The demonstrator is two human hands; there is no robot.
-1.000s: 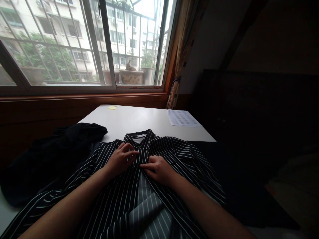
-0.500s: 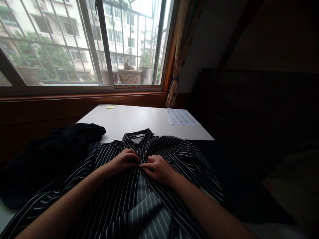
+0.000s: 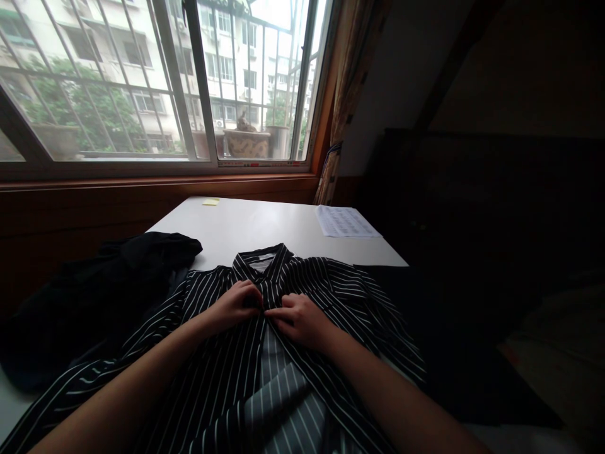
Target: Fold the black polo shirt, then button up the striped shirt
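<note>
A black shirt with white stripes (image 3: 212, 366) lies face up on the white table, its collar toward the window. Below the collar, the front edges meet; lower down they part and show the paler inside of the cloth. My left hand (image 3: 239, 301) pinches the front edge from the left. From the right, my right hand (image 3: 302, 320) grips the other edge, its index finger stretched toward the left fingertips. The fingertips nearly touch. Any button between them is too small and dark to make out.
Dark crumpled cloth (image 3: 118, 284) is heaped on the left, and dark flat cloth (image 3: 454, 353) lies on the right. Printed sheets (image 3: 347, 222) and a yellow sticky note (image 3: 210, 202) rest on the far part of the white table (image 3: 255, 221). A barred window (image 3: 155, 82) stands behind.
The left fingers have curled slightly and drawn back a little from the right fingertip. Both hands stay at the same place on the shirt front.
</note>
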